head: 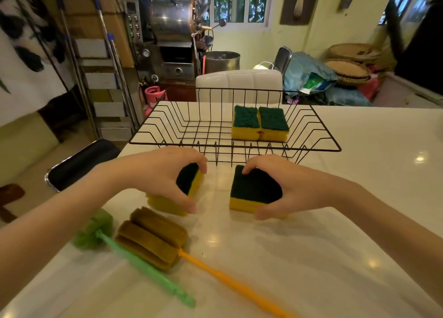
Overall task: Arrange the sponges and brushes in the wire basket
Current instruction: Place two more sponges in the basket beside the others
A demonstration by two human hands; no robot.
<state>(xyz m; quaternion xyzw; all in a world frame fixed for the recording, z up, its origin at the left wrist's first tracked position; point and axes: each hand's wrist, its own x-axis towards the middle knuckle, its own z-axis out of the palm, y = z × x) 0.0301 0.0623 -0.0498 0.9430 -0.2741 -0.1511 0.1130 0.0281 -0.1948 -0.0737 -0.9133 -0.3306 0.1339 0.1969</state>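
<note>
A black wire basket [153,128] stands on the white table, holding two yellow sponges with green scrub tops [260,123] side by side at its right. In front of it, my left hand [165,176] grips a yellow-green sponge [190,182] tilted on its edge, with another yellow sponge [165,204] partly hidden beneath it. My right hand [294,186] grips a second yellow-green sponge [251,190] lying flat on the table. Near the front left lie a green-handled brush [134,260] and an orange-handled brush with a brown sponge head [153,236].
The white table [311,257] stretches right and toward me. A white chair back [239,83] stands behind the basket, a dark chair [79,164] at the table's left edge. A ladder and a metal machine stand further back.
</note>
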